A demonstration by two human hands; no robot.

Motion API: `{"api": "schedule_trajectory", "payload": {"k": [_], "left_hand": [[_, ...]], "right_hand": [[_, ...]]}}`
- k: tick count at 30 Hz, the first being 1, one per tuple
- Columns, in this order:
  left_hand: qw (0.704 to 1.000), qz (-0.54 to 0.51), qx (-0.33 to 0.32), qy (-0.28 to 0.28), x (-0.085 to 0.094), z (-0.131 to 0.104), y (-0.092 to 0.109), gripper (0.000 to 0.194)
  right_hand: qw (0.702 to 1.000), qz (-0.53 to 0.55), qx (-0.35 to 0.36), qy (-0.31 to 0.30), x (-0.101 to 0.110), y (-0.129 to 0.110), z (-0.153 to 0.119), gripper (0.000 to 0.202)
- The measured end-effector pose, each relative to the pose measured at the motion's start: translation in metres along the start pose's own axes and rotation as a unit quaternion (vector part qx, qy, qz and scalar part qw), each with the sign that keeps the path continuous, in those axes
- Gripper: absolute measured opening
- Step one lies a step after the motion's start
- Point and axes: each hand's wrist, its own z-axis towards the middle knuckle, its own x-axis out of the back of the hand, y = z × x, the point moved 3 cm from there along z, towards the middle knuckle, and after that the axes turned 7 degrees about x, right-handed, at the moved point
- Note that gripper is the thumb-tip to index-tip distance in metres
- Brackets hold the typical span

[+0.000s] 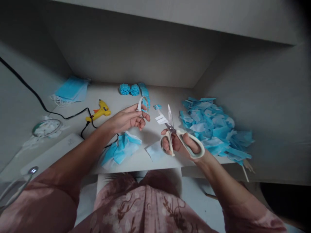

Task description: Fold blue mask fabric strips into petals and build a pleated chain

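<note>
My left hand [134,117] holds a white tape roll [143,105] between its fingers, above the middle of the table. In my right hand [179,144] are scissors [193,147] with cream handles, fingers and thumb through the loops and the blades parted, pointing away from me. A small white piece with dark lines [161,119] shows at the left blade; whether it touches the blade I cannot tell. Just beyond it is a small blue scrap [157,106]. Two blue rolled rosettes [129,89] and folded blue pieces [143,89] sit at the back.
On the right lies a large heap of blue and white fabric pieces [211,124]. Crumpled blue fabric [125,147] is near the front edge. To the left are a yellow glue gun [98,111] with a black cord, stacked blue masks [71,89] and a dish of white scraps [47,128].
</note>
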Motion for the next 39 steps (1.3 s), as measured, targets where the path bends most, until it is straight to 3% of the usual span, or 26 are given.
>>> {"api": "schedule_trajectory", "payload": {"k": [3, 7, 13, 18, 24, 39], "left_hand": [[1.000, 0.027, 0.007, -0.014, 0.000, 0.001, 0.001, 0.021], [0.998, 0.058, 0.028, -0.025, -0.001, 0.003, -0.002, 0.035], [0.993, 0.099, 0.047, -0.037, -0.001, 0.003, -0.009, 0.035], [0.982, 0.168, 0.065, -0.058, -0.003, 0.002, -0.013, 0.034], [0.978, 0.180, 0.063, -0.086, -0.003, 0.001, -0.018, 0.033], [0.981, 0.172, 0.063, -0.067, -0.006, -0.002, -0.013, 0.031]], "right_hand": [[0.999, -0.003, -0.008, -0.033, 0.002, 0.004, -0.001, 0.063], [0.998, -0.005, -0.022, -0.055, 0.003, 0.007, 0.001, 0.064], [0.997, -0.007, -0.062, -0.036, -0.004, 0.003, 0.006, 0.058], [0.997, -0.007, -0.064, -0.034, -0.007, 0.001, 0.010, 0.058], [0.997, -0.009, -0.048, -0.060, -0.003, 0.005, 0.014, 0.061], [0.993, 0.079, -0.081, -0.016, -0.009, 0.019, 0.018, 0.071]]}}
